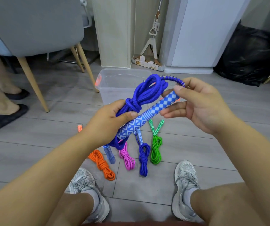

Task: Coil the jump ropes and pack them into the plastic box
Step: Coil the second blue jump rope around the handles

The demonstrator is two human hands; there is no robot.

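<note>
step: blue braided rope (144, 95) coiled | left hand (108, 123) grips it, right hand (201, 110) pinches blue-white patterned handle (153, 110) | next: probably into clear plastic box (113, 79)

Left grip (106, 123) curled round blue rope (147, 93), right grip (199, 108) pinching its handle (149, 115)

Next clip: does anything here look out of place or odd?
Nothing is damaged or spilled. One oddity: an orange handle lies apart from the orange coil, while the green coil has its handles together. The left arm hides any rope between them.
</note>
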